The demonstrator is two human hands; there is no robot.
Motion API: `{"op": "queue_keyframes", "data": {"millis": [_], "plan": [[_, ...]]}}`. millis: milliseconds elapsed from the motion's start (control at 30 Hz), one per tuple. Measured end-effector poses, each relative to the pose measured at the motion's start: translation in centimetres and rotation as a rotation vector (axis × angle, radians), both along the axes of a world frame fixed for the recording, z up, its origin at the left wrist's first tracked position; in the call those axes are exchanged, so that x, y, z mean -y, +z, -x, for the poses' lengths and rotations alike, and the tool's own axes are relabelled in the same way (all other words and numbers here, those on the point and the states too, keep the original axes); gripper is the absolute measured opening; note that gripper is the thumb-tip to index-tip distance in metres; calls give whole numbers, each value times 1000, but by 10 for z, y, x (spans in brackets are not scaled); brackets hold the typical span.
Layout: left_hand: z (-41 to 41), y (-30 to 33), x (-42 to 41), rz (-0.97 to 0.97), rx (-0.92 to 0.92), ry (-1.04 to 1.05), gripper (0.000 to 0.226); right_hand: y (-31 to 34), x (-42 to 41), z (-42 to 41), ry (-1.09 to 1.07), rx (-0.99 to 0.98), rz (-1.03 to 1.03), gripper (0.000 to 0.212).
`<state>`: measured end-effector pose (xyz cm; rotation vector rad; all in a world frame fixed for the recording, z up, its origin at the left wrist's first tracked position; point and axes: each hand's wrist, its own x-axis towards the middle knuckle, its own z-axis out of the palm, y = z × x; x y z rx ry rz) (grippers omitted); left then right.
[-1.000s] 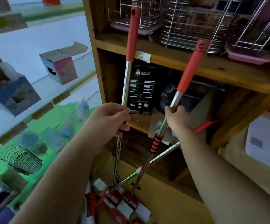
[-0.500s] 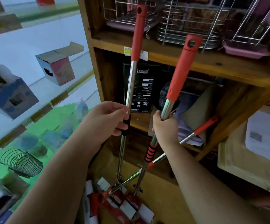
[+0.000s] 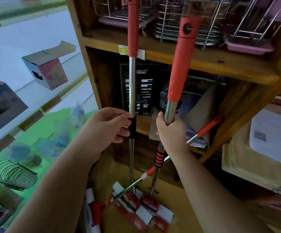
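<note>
- The left hand [image 3: 109, 126] is pinching the black collar [image 3: 132, 129] on the left mop pole [image 3: 132, 91], which is standing nearly upright.
- The right hand [image 3: 170, 133] is gripping the steel shaft of the right mop pole [image 3: 180, 64], just above its ribbed grip [image 3: 159, 158]; this pole is tilting to the right.
- A third mop [image 3: 203, 130] is leaning low behind both poles, against the wooden shelf [image 3: 220, 63].
- Wire racks [image 3: 186, 36] are sitting on the upper board, and a black box [image 3: 144, 88] is standing below.

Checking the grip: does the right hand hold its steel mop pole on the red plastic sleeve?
No, the right hand grips the steel mop pole below its red plastic sleeve.
</note>
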<state>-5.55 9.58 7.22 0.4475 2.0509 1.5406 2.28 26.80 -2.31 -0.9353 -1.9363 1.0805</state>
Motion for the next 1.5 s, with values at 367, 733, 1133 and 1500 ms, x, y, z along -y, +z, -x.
{"op": "queue_keyframes", "data": {"millis": [367,733,1133,1500], "plan": [[8,-16,-46,95,-37,47,18,-8,-28,-11,239,-7,276,37],[36,-58,-115,88,-93,93,74,-11,-58,-6,219,29,370,32],[60,-120,-160,64,-321,-144,7,7,-62,-20,172,120,296,33],[76,-103,-129,24,-374,-131,5,19,-68,-29,150,92,249,32]]}}
